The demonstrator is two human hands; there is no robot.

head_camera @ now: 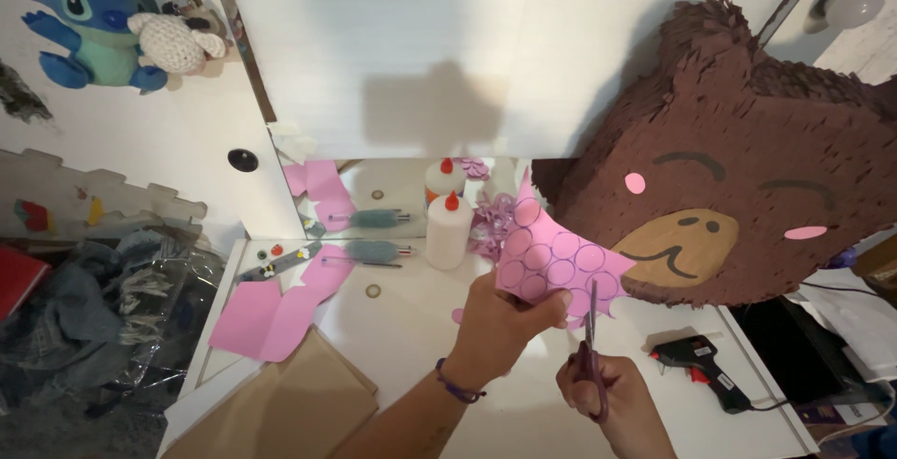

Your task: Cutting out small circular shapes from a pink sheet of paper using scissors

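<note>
My left hand [500, 324] holds up a pink paper sheet [551, 258] marked with several drawn circles. My right hand [612, 398] grips purple-handled scissors [590, 347], whose blades point upward into the sheet's lower right edge. Both hands hover above a white table [420, 328]. A purple band circles my left wrist.
A big brown fringed bear piñata [738, 179] leans at the right. A black glue gun [696, 361] lies near it. A white glue bottle with red cap [448, 230], pink paper pieces [271, 314], brown cardboard [290, 408] and a mirror stand around. Plush toys [103, 20] hang upper left.
</note>
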